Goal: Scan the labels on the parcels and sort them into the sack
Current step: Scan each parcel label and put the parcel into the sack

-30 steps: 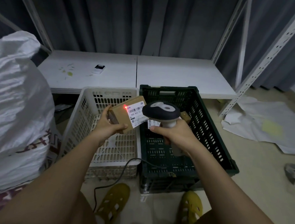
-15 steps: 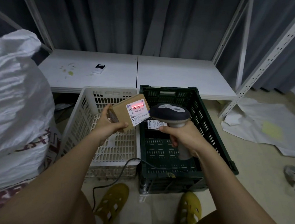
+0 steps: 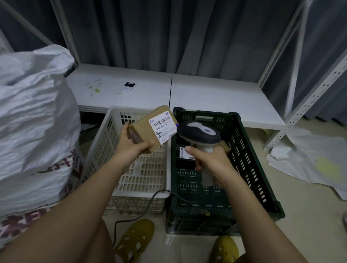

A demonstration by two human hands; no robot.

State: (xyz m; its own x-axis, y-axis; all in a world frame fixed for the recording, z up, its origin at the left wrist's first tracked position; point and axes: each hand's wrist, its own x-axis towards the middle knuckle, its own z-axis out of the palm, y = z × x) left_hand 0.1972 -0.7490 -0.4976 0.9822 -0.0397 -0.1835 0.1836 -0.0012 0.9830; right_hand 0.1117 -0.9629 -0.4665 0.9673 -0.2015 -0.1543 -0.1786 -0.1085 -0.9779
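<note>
Nearest the viewer, below both forearms, two feet in yellow clogs stand on a pale floor, with a dark cable trailing between them and the crates.

Just beyond, the left hand grips a small brown cardboard parcel by its lower corner, thumb along the near edge and fingers wrapped behind. It is held tilted above the white plastic crate, its white barcode label turned toward the other hand. The right hand is wrapped around the pale handle of a handheld scanner, whose dark head points at the label and sits just beside it. No red beam shows on the label.

The parcel looks light, stiff and square-edged, judging by the easy one-handed hold. A pinch across two opposite faces, clear of the label, should suit it, and dry cardboard should not slip.

Under the right hand lies a dark green crate; inside it another labelled parcel shows, dark and hard to make out.

Left of the left hand, a bulging white woven sack stands well apart from the held parcel.

Farthest away, past both hands, is a low white shelf with a small device, then grey curtains.
</note>
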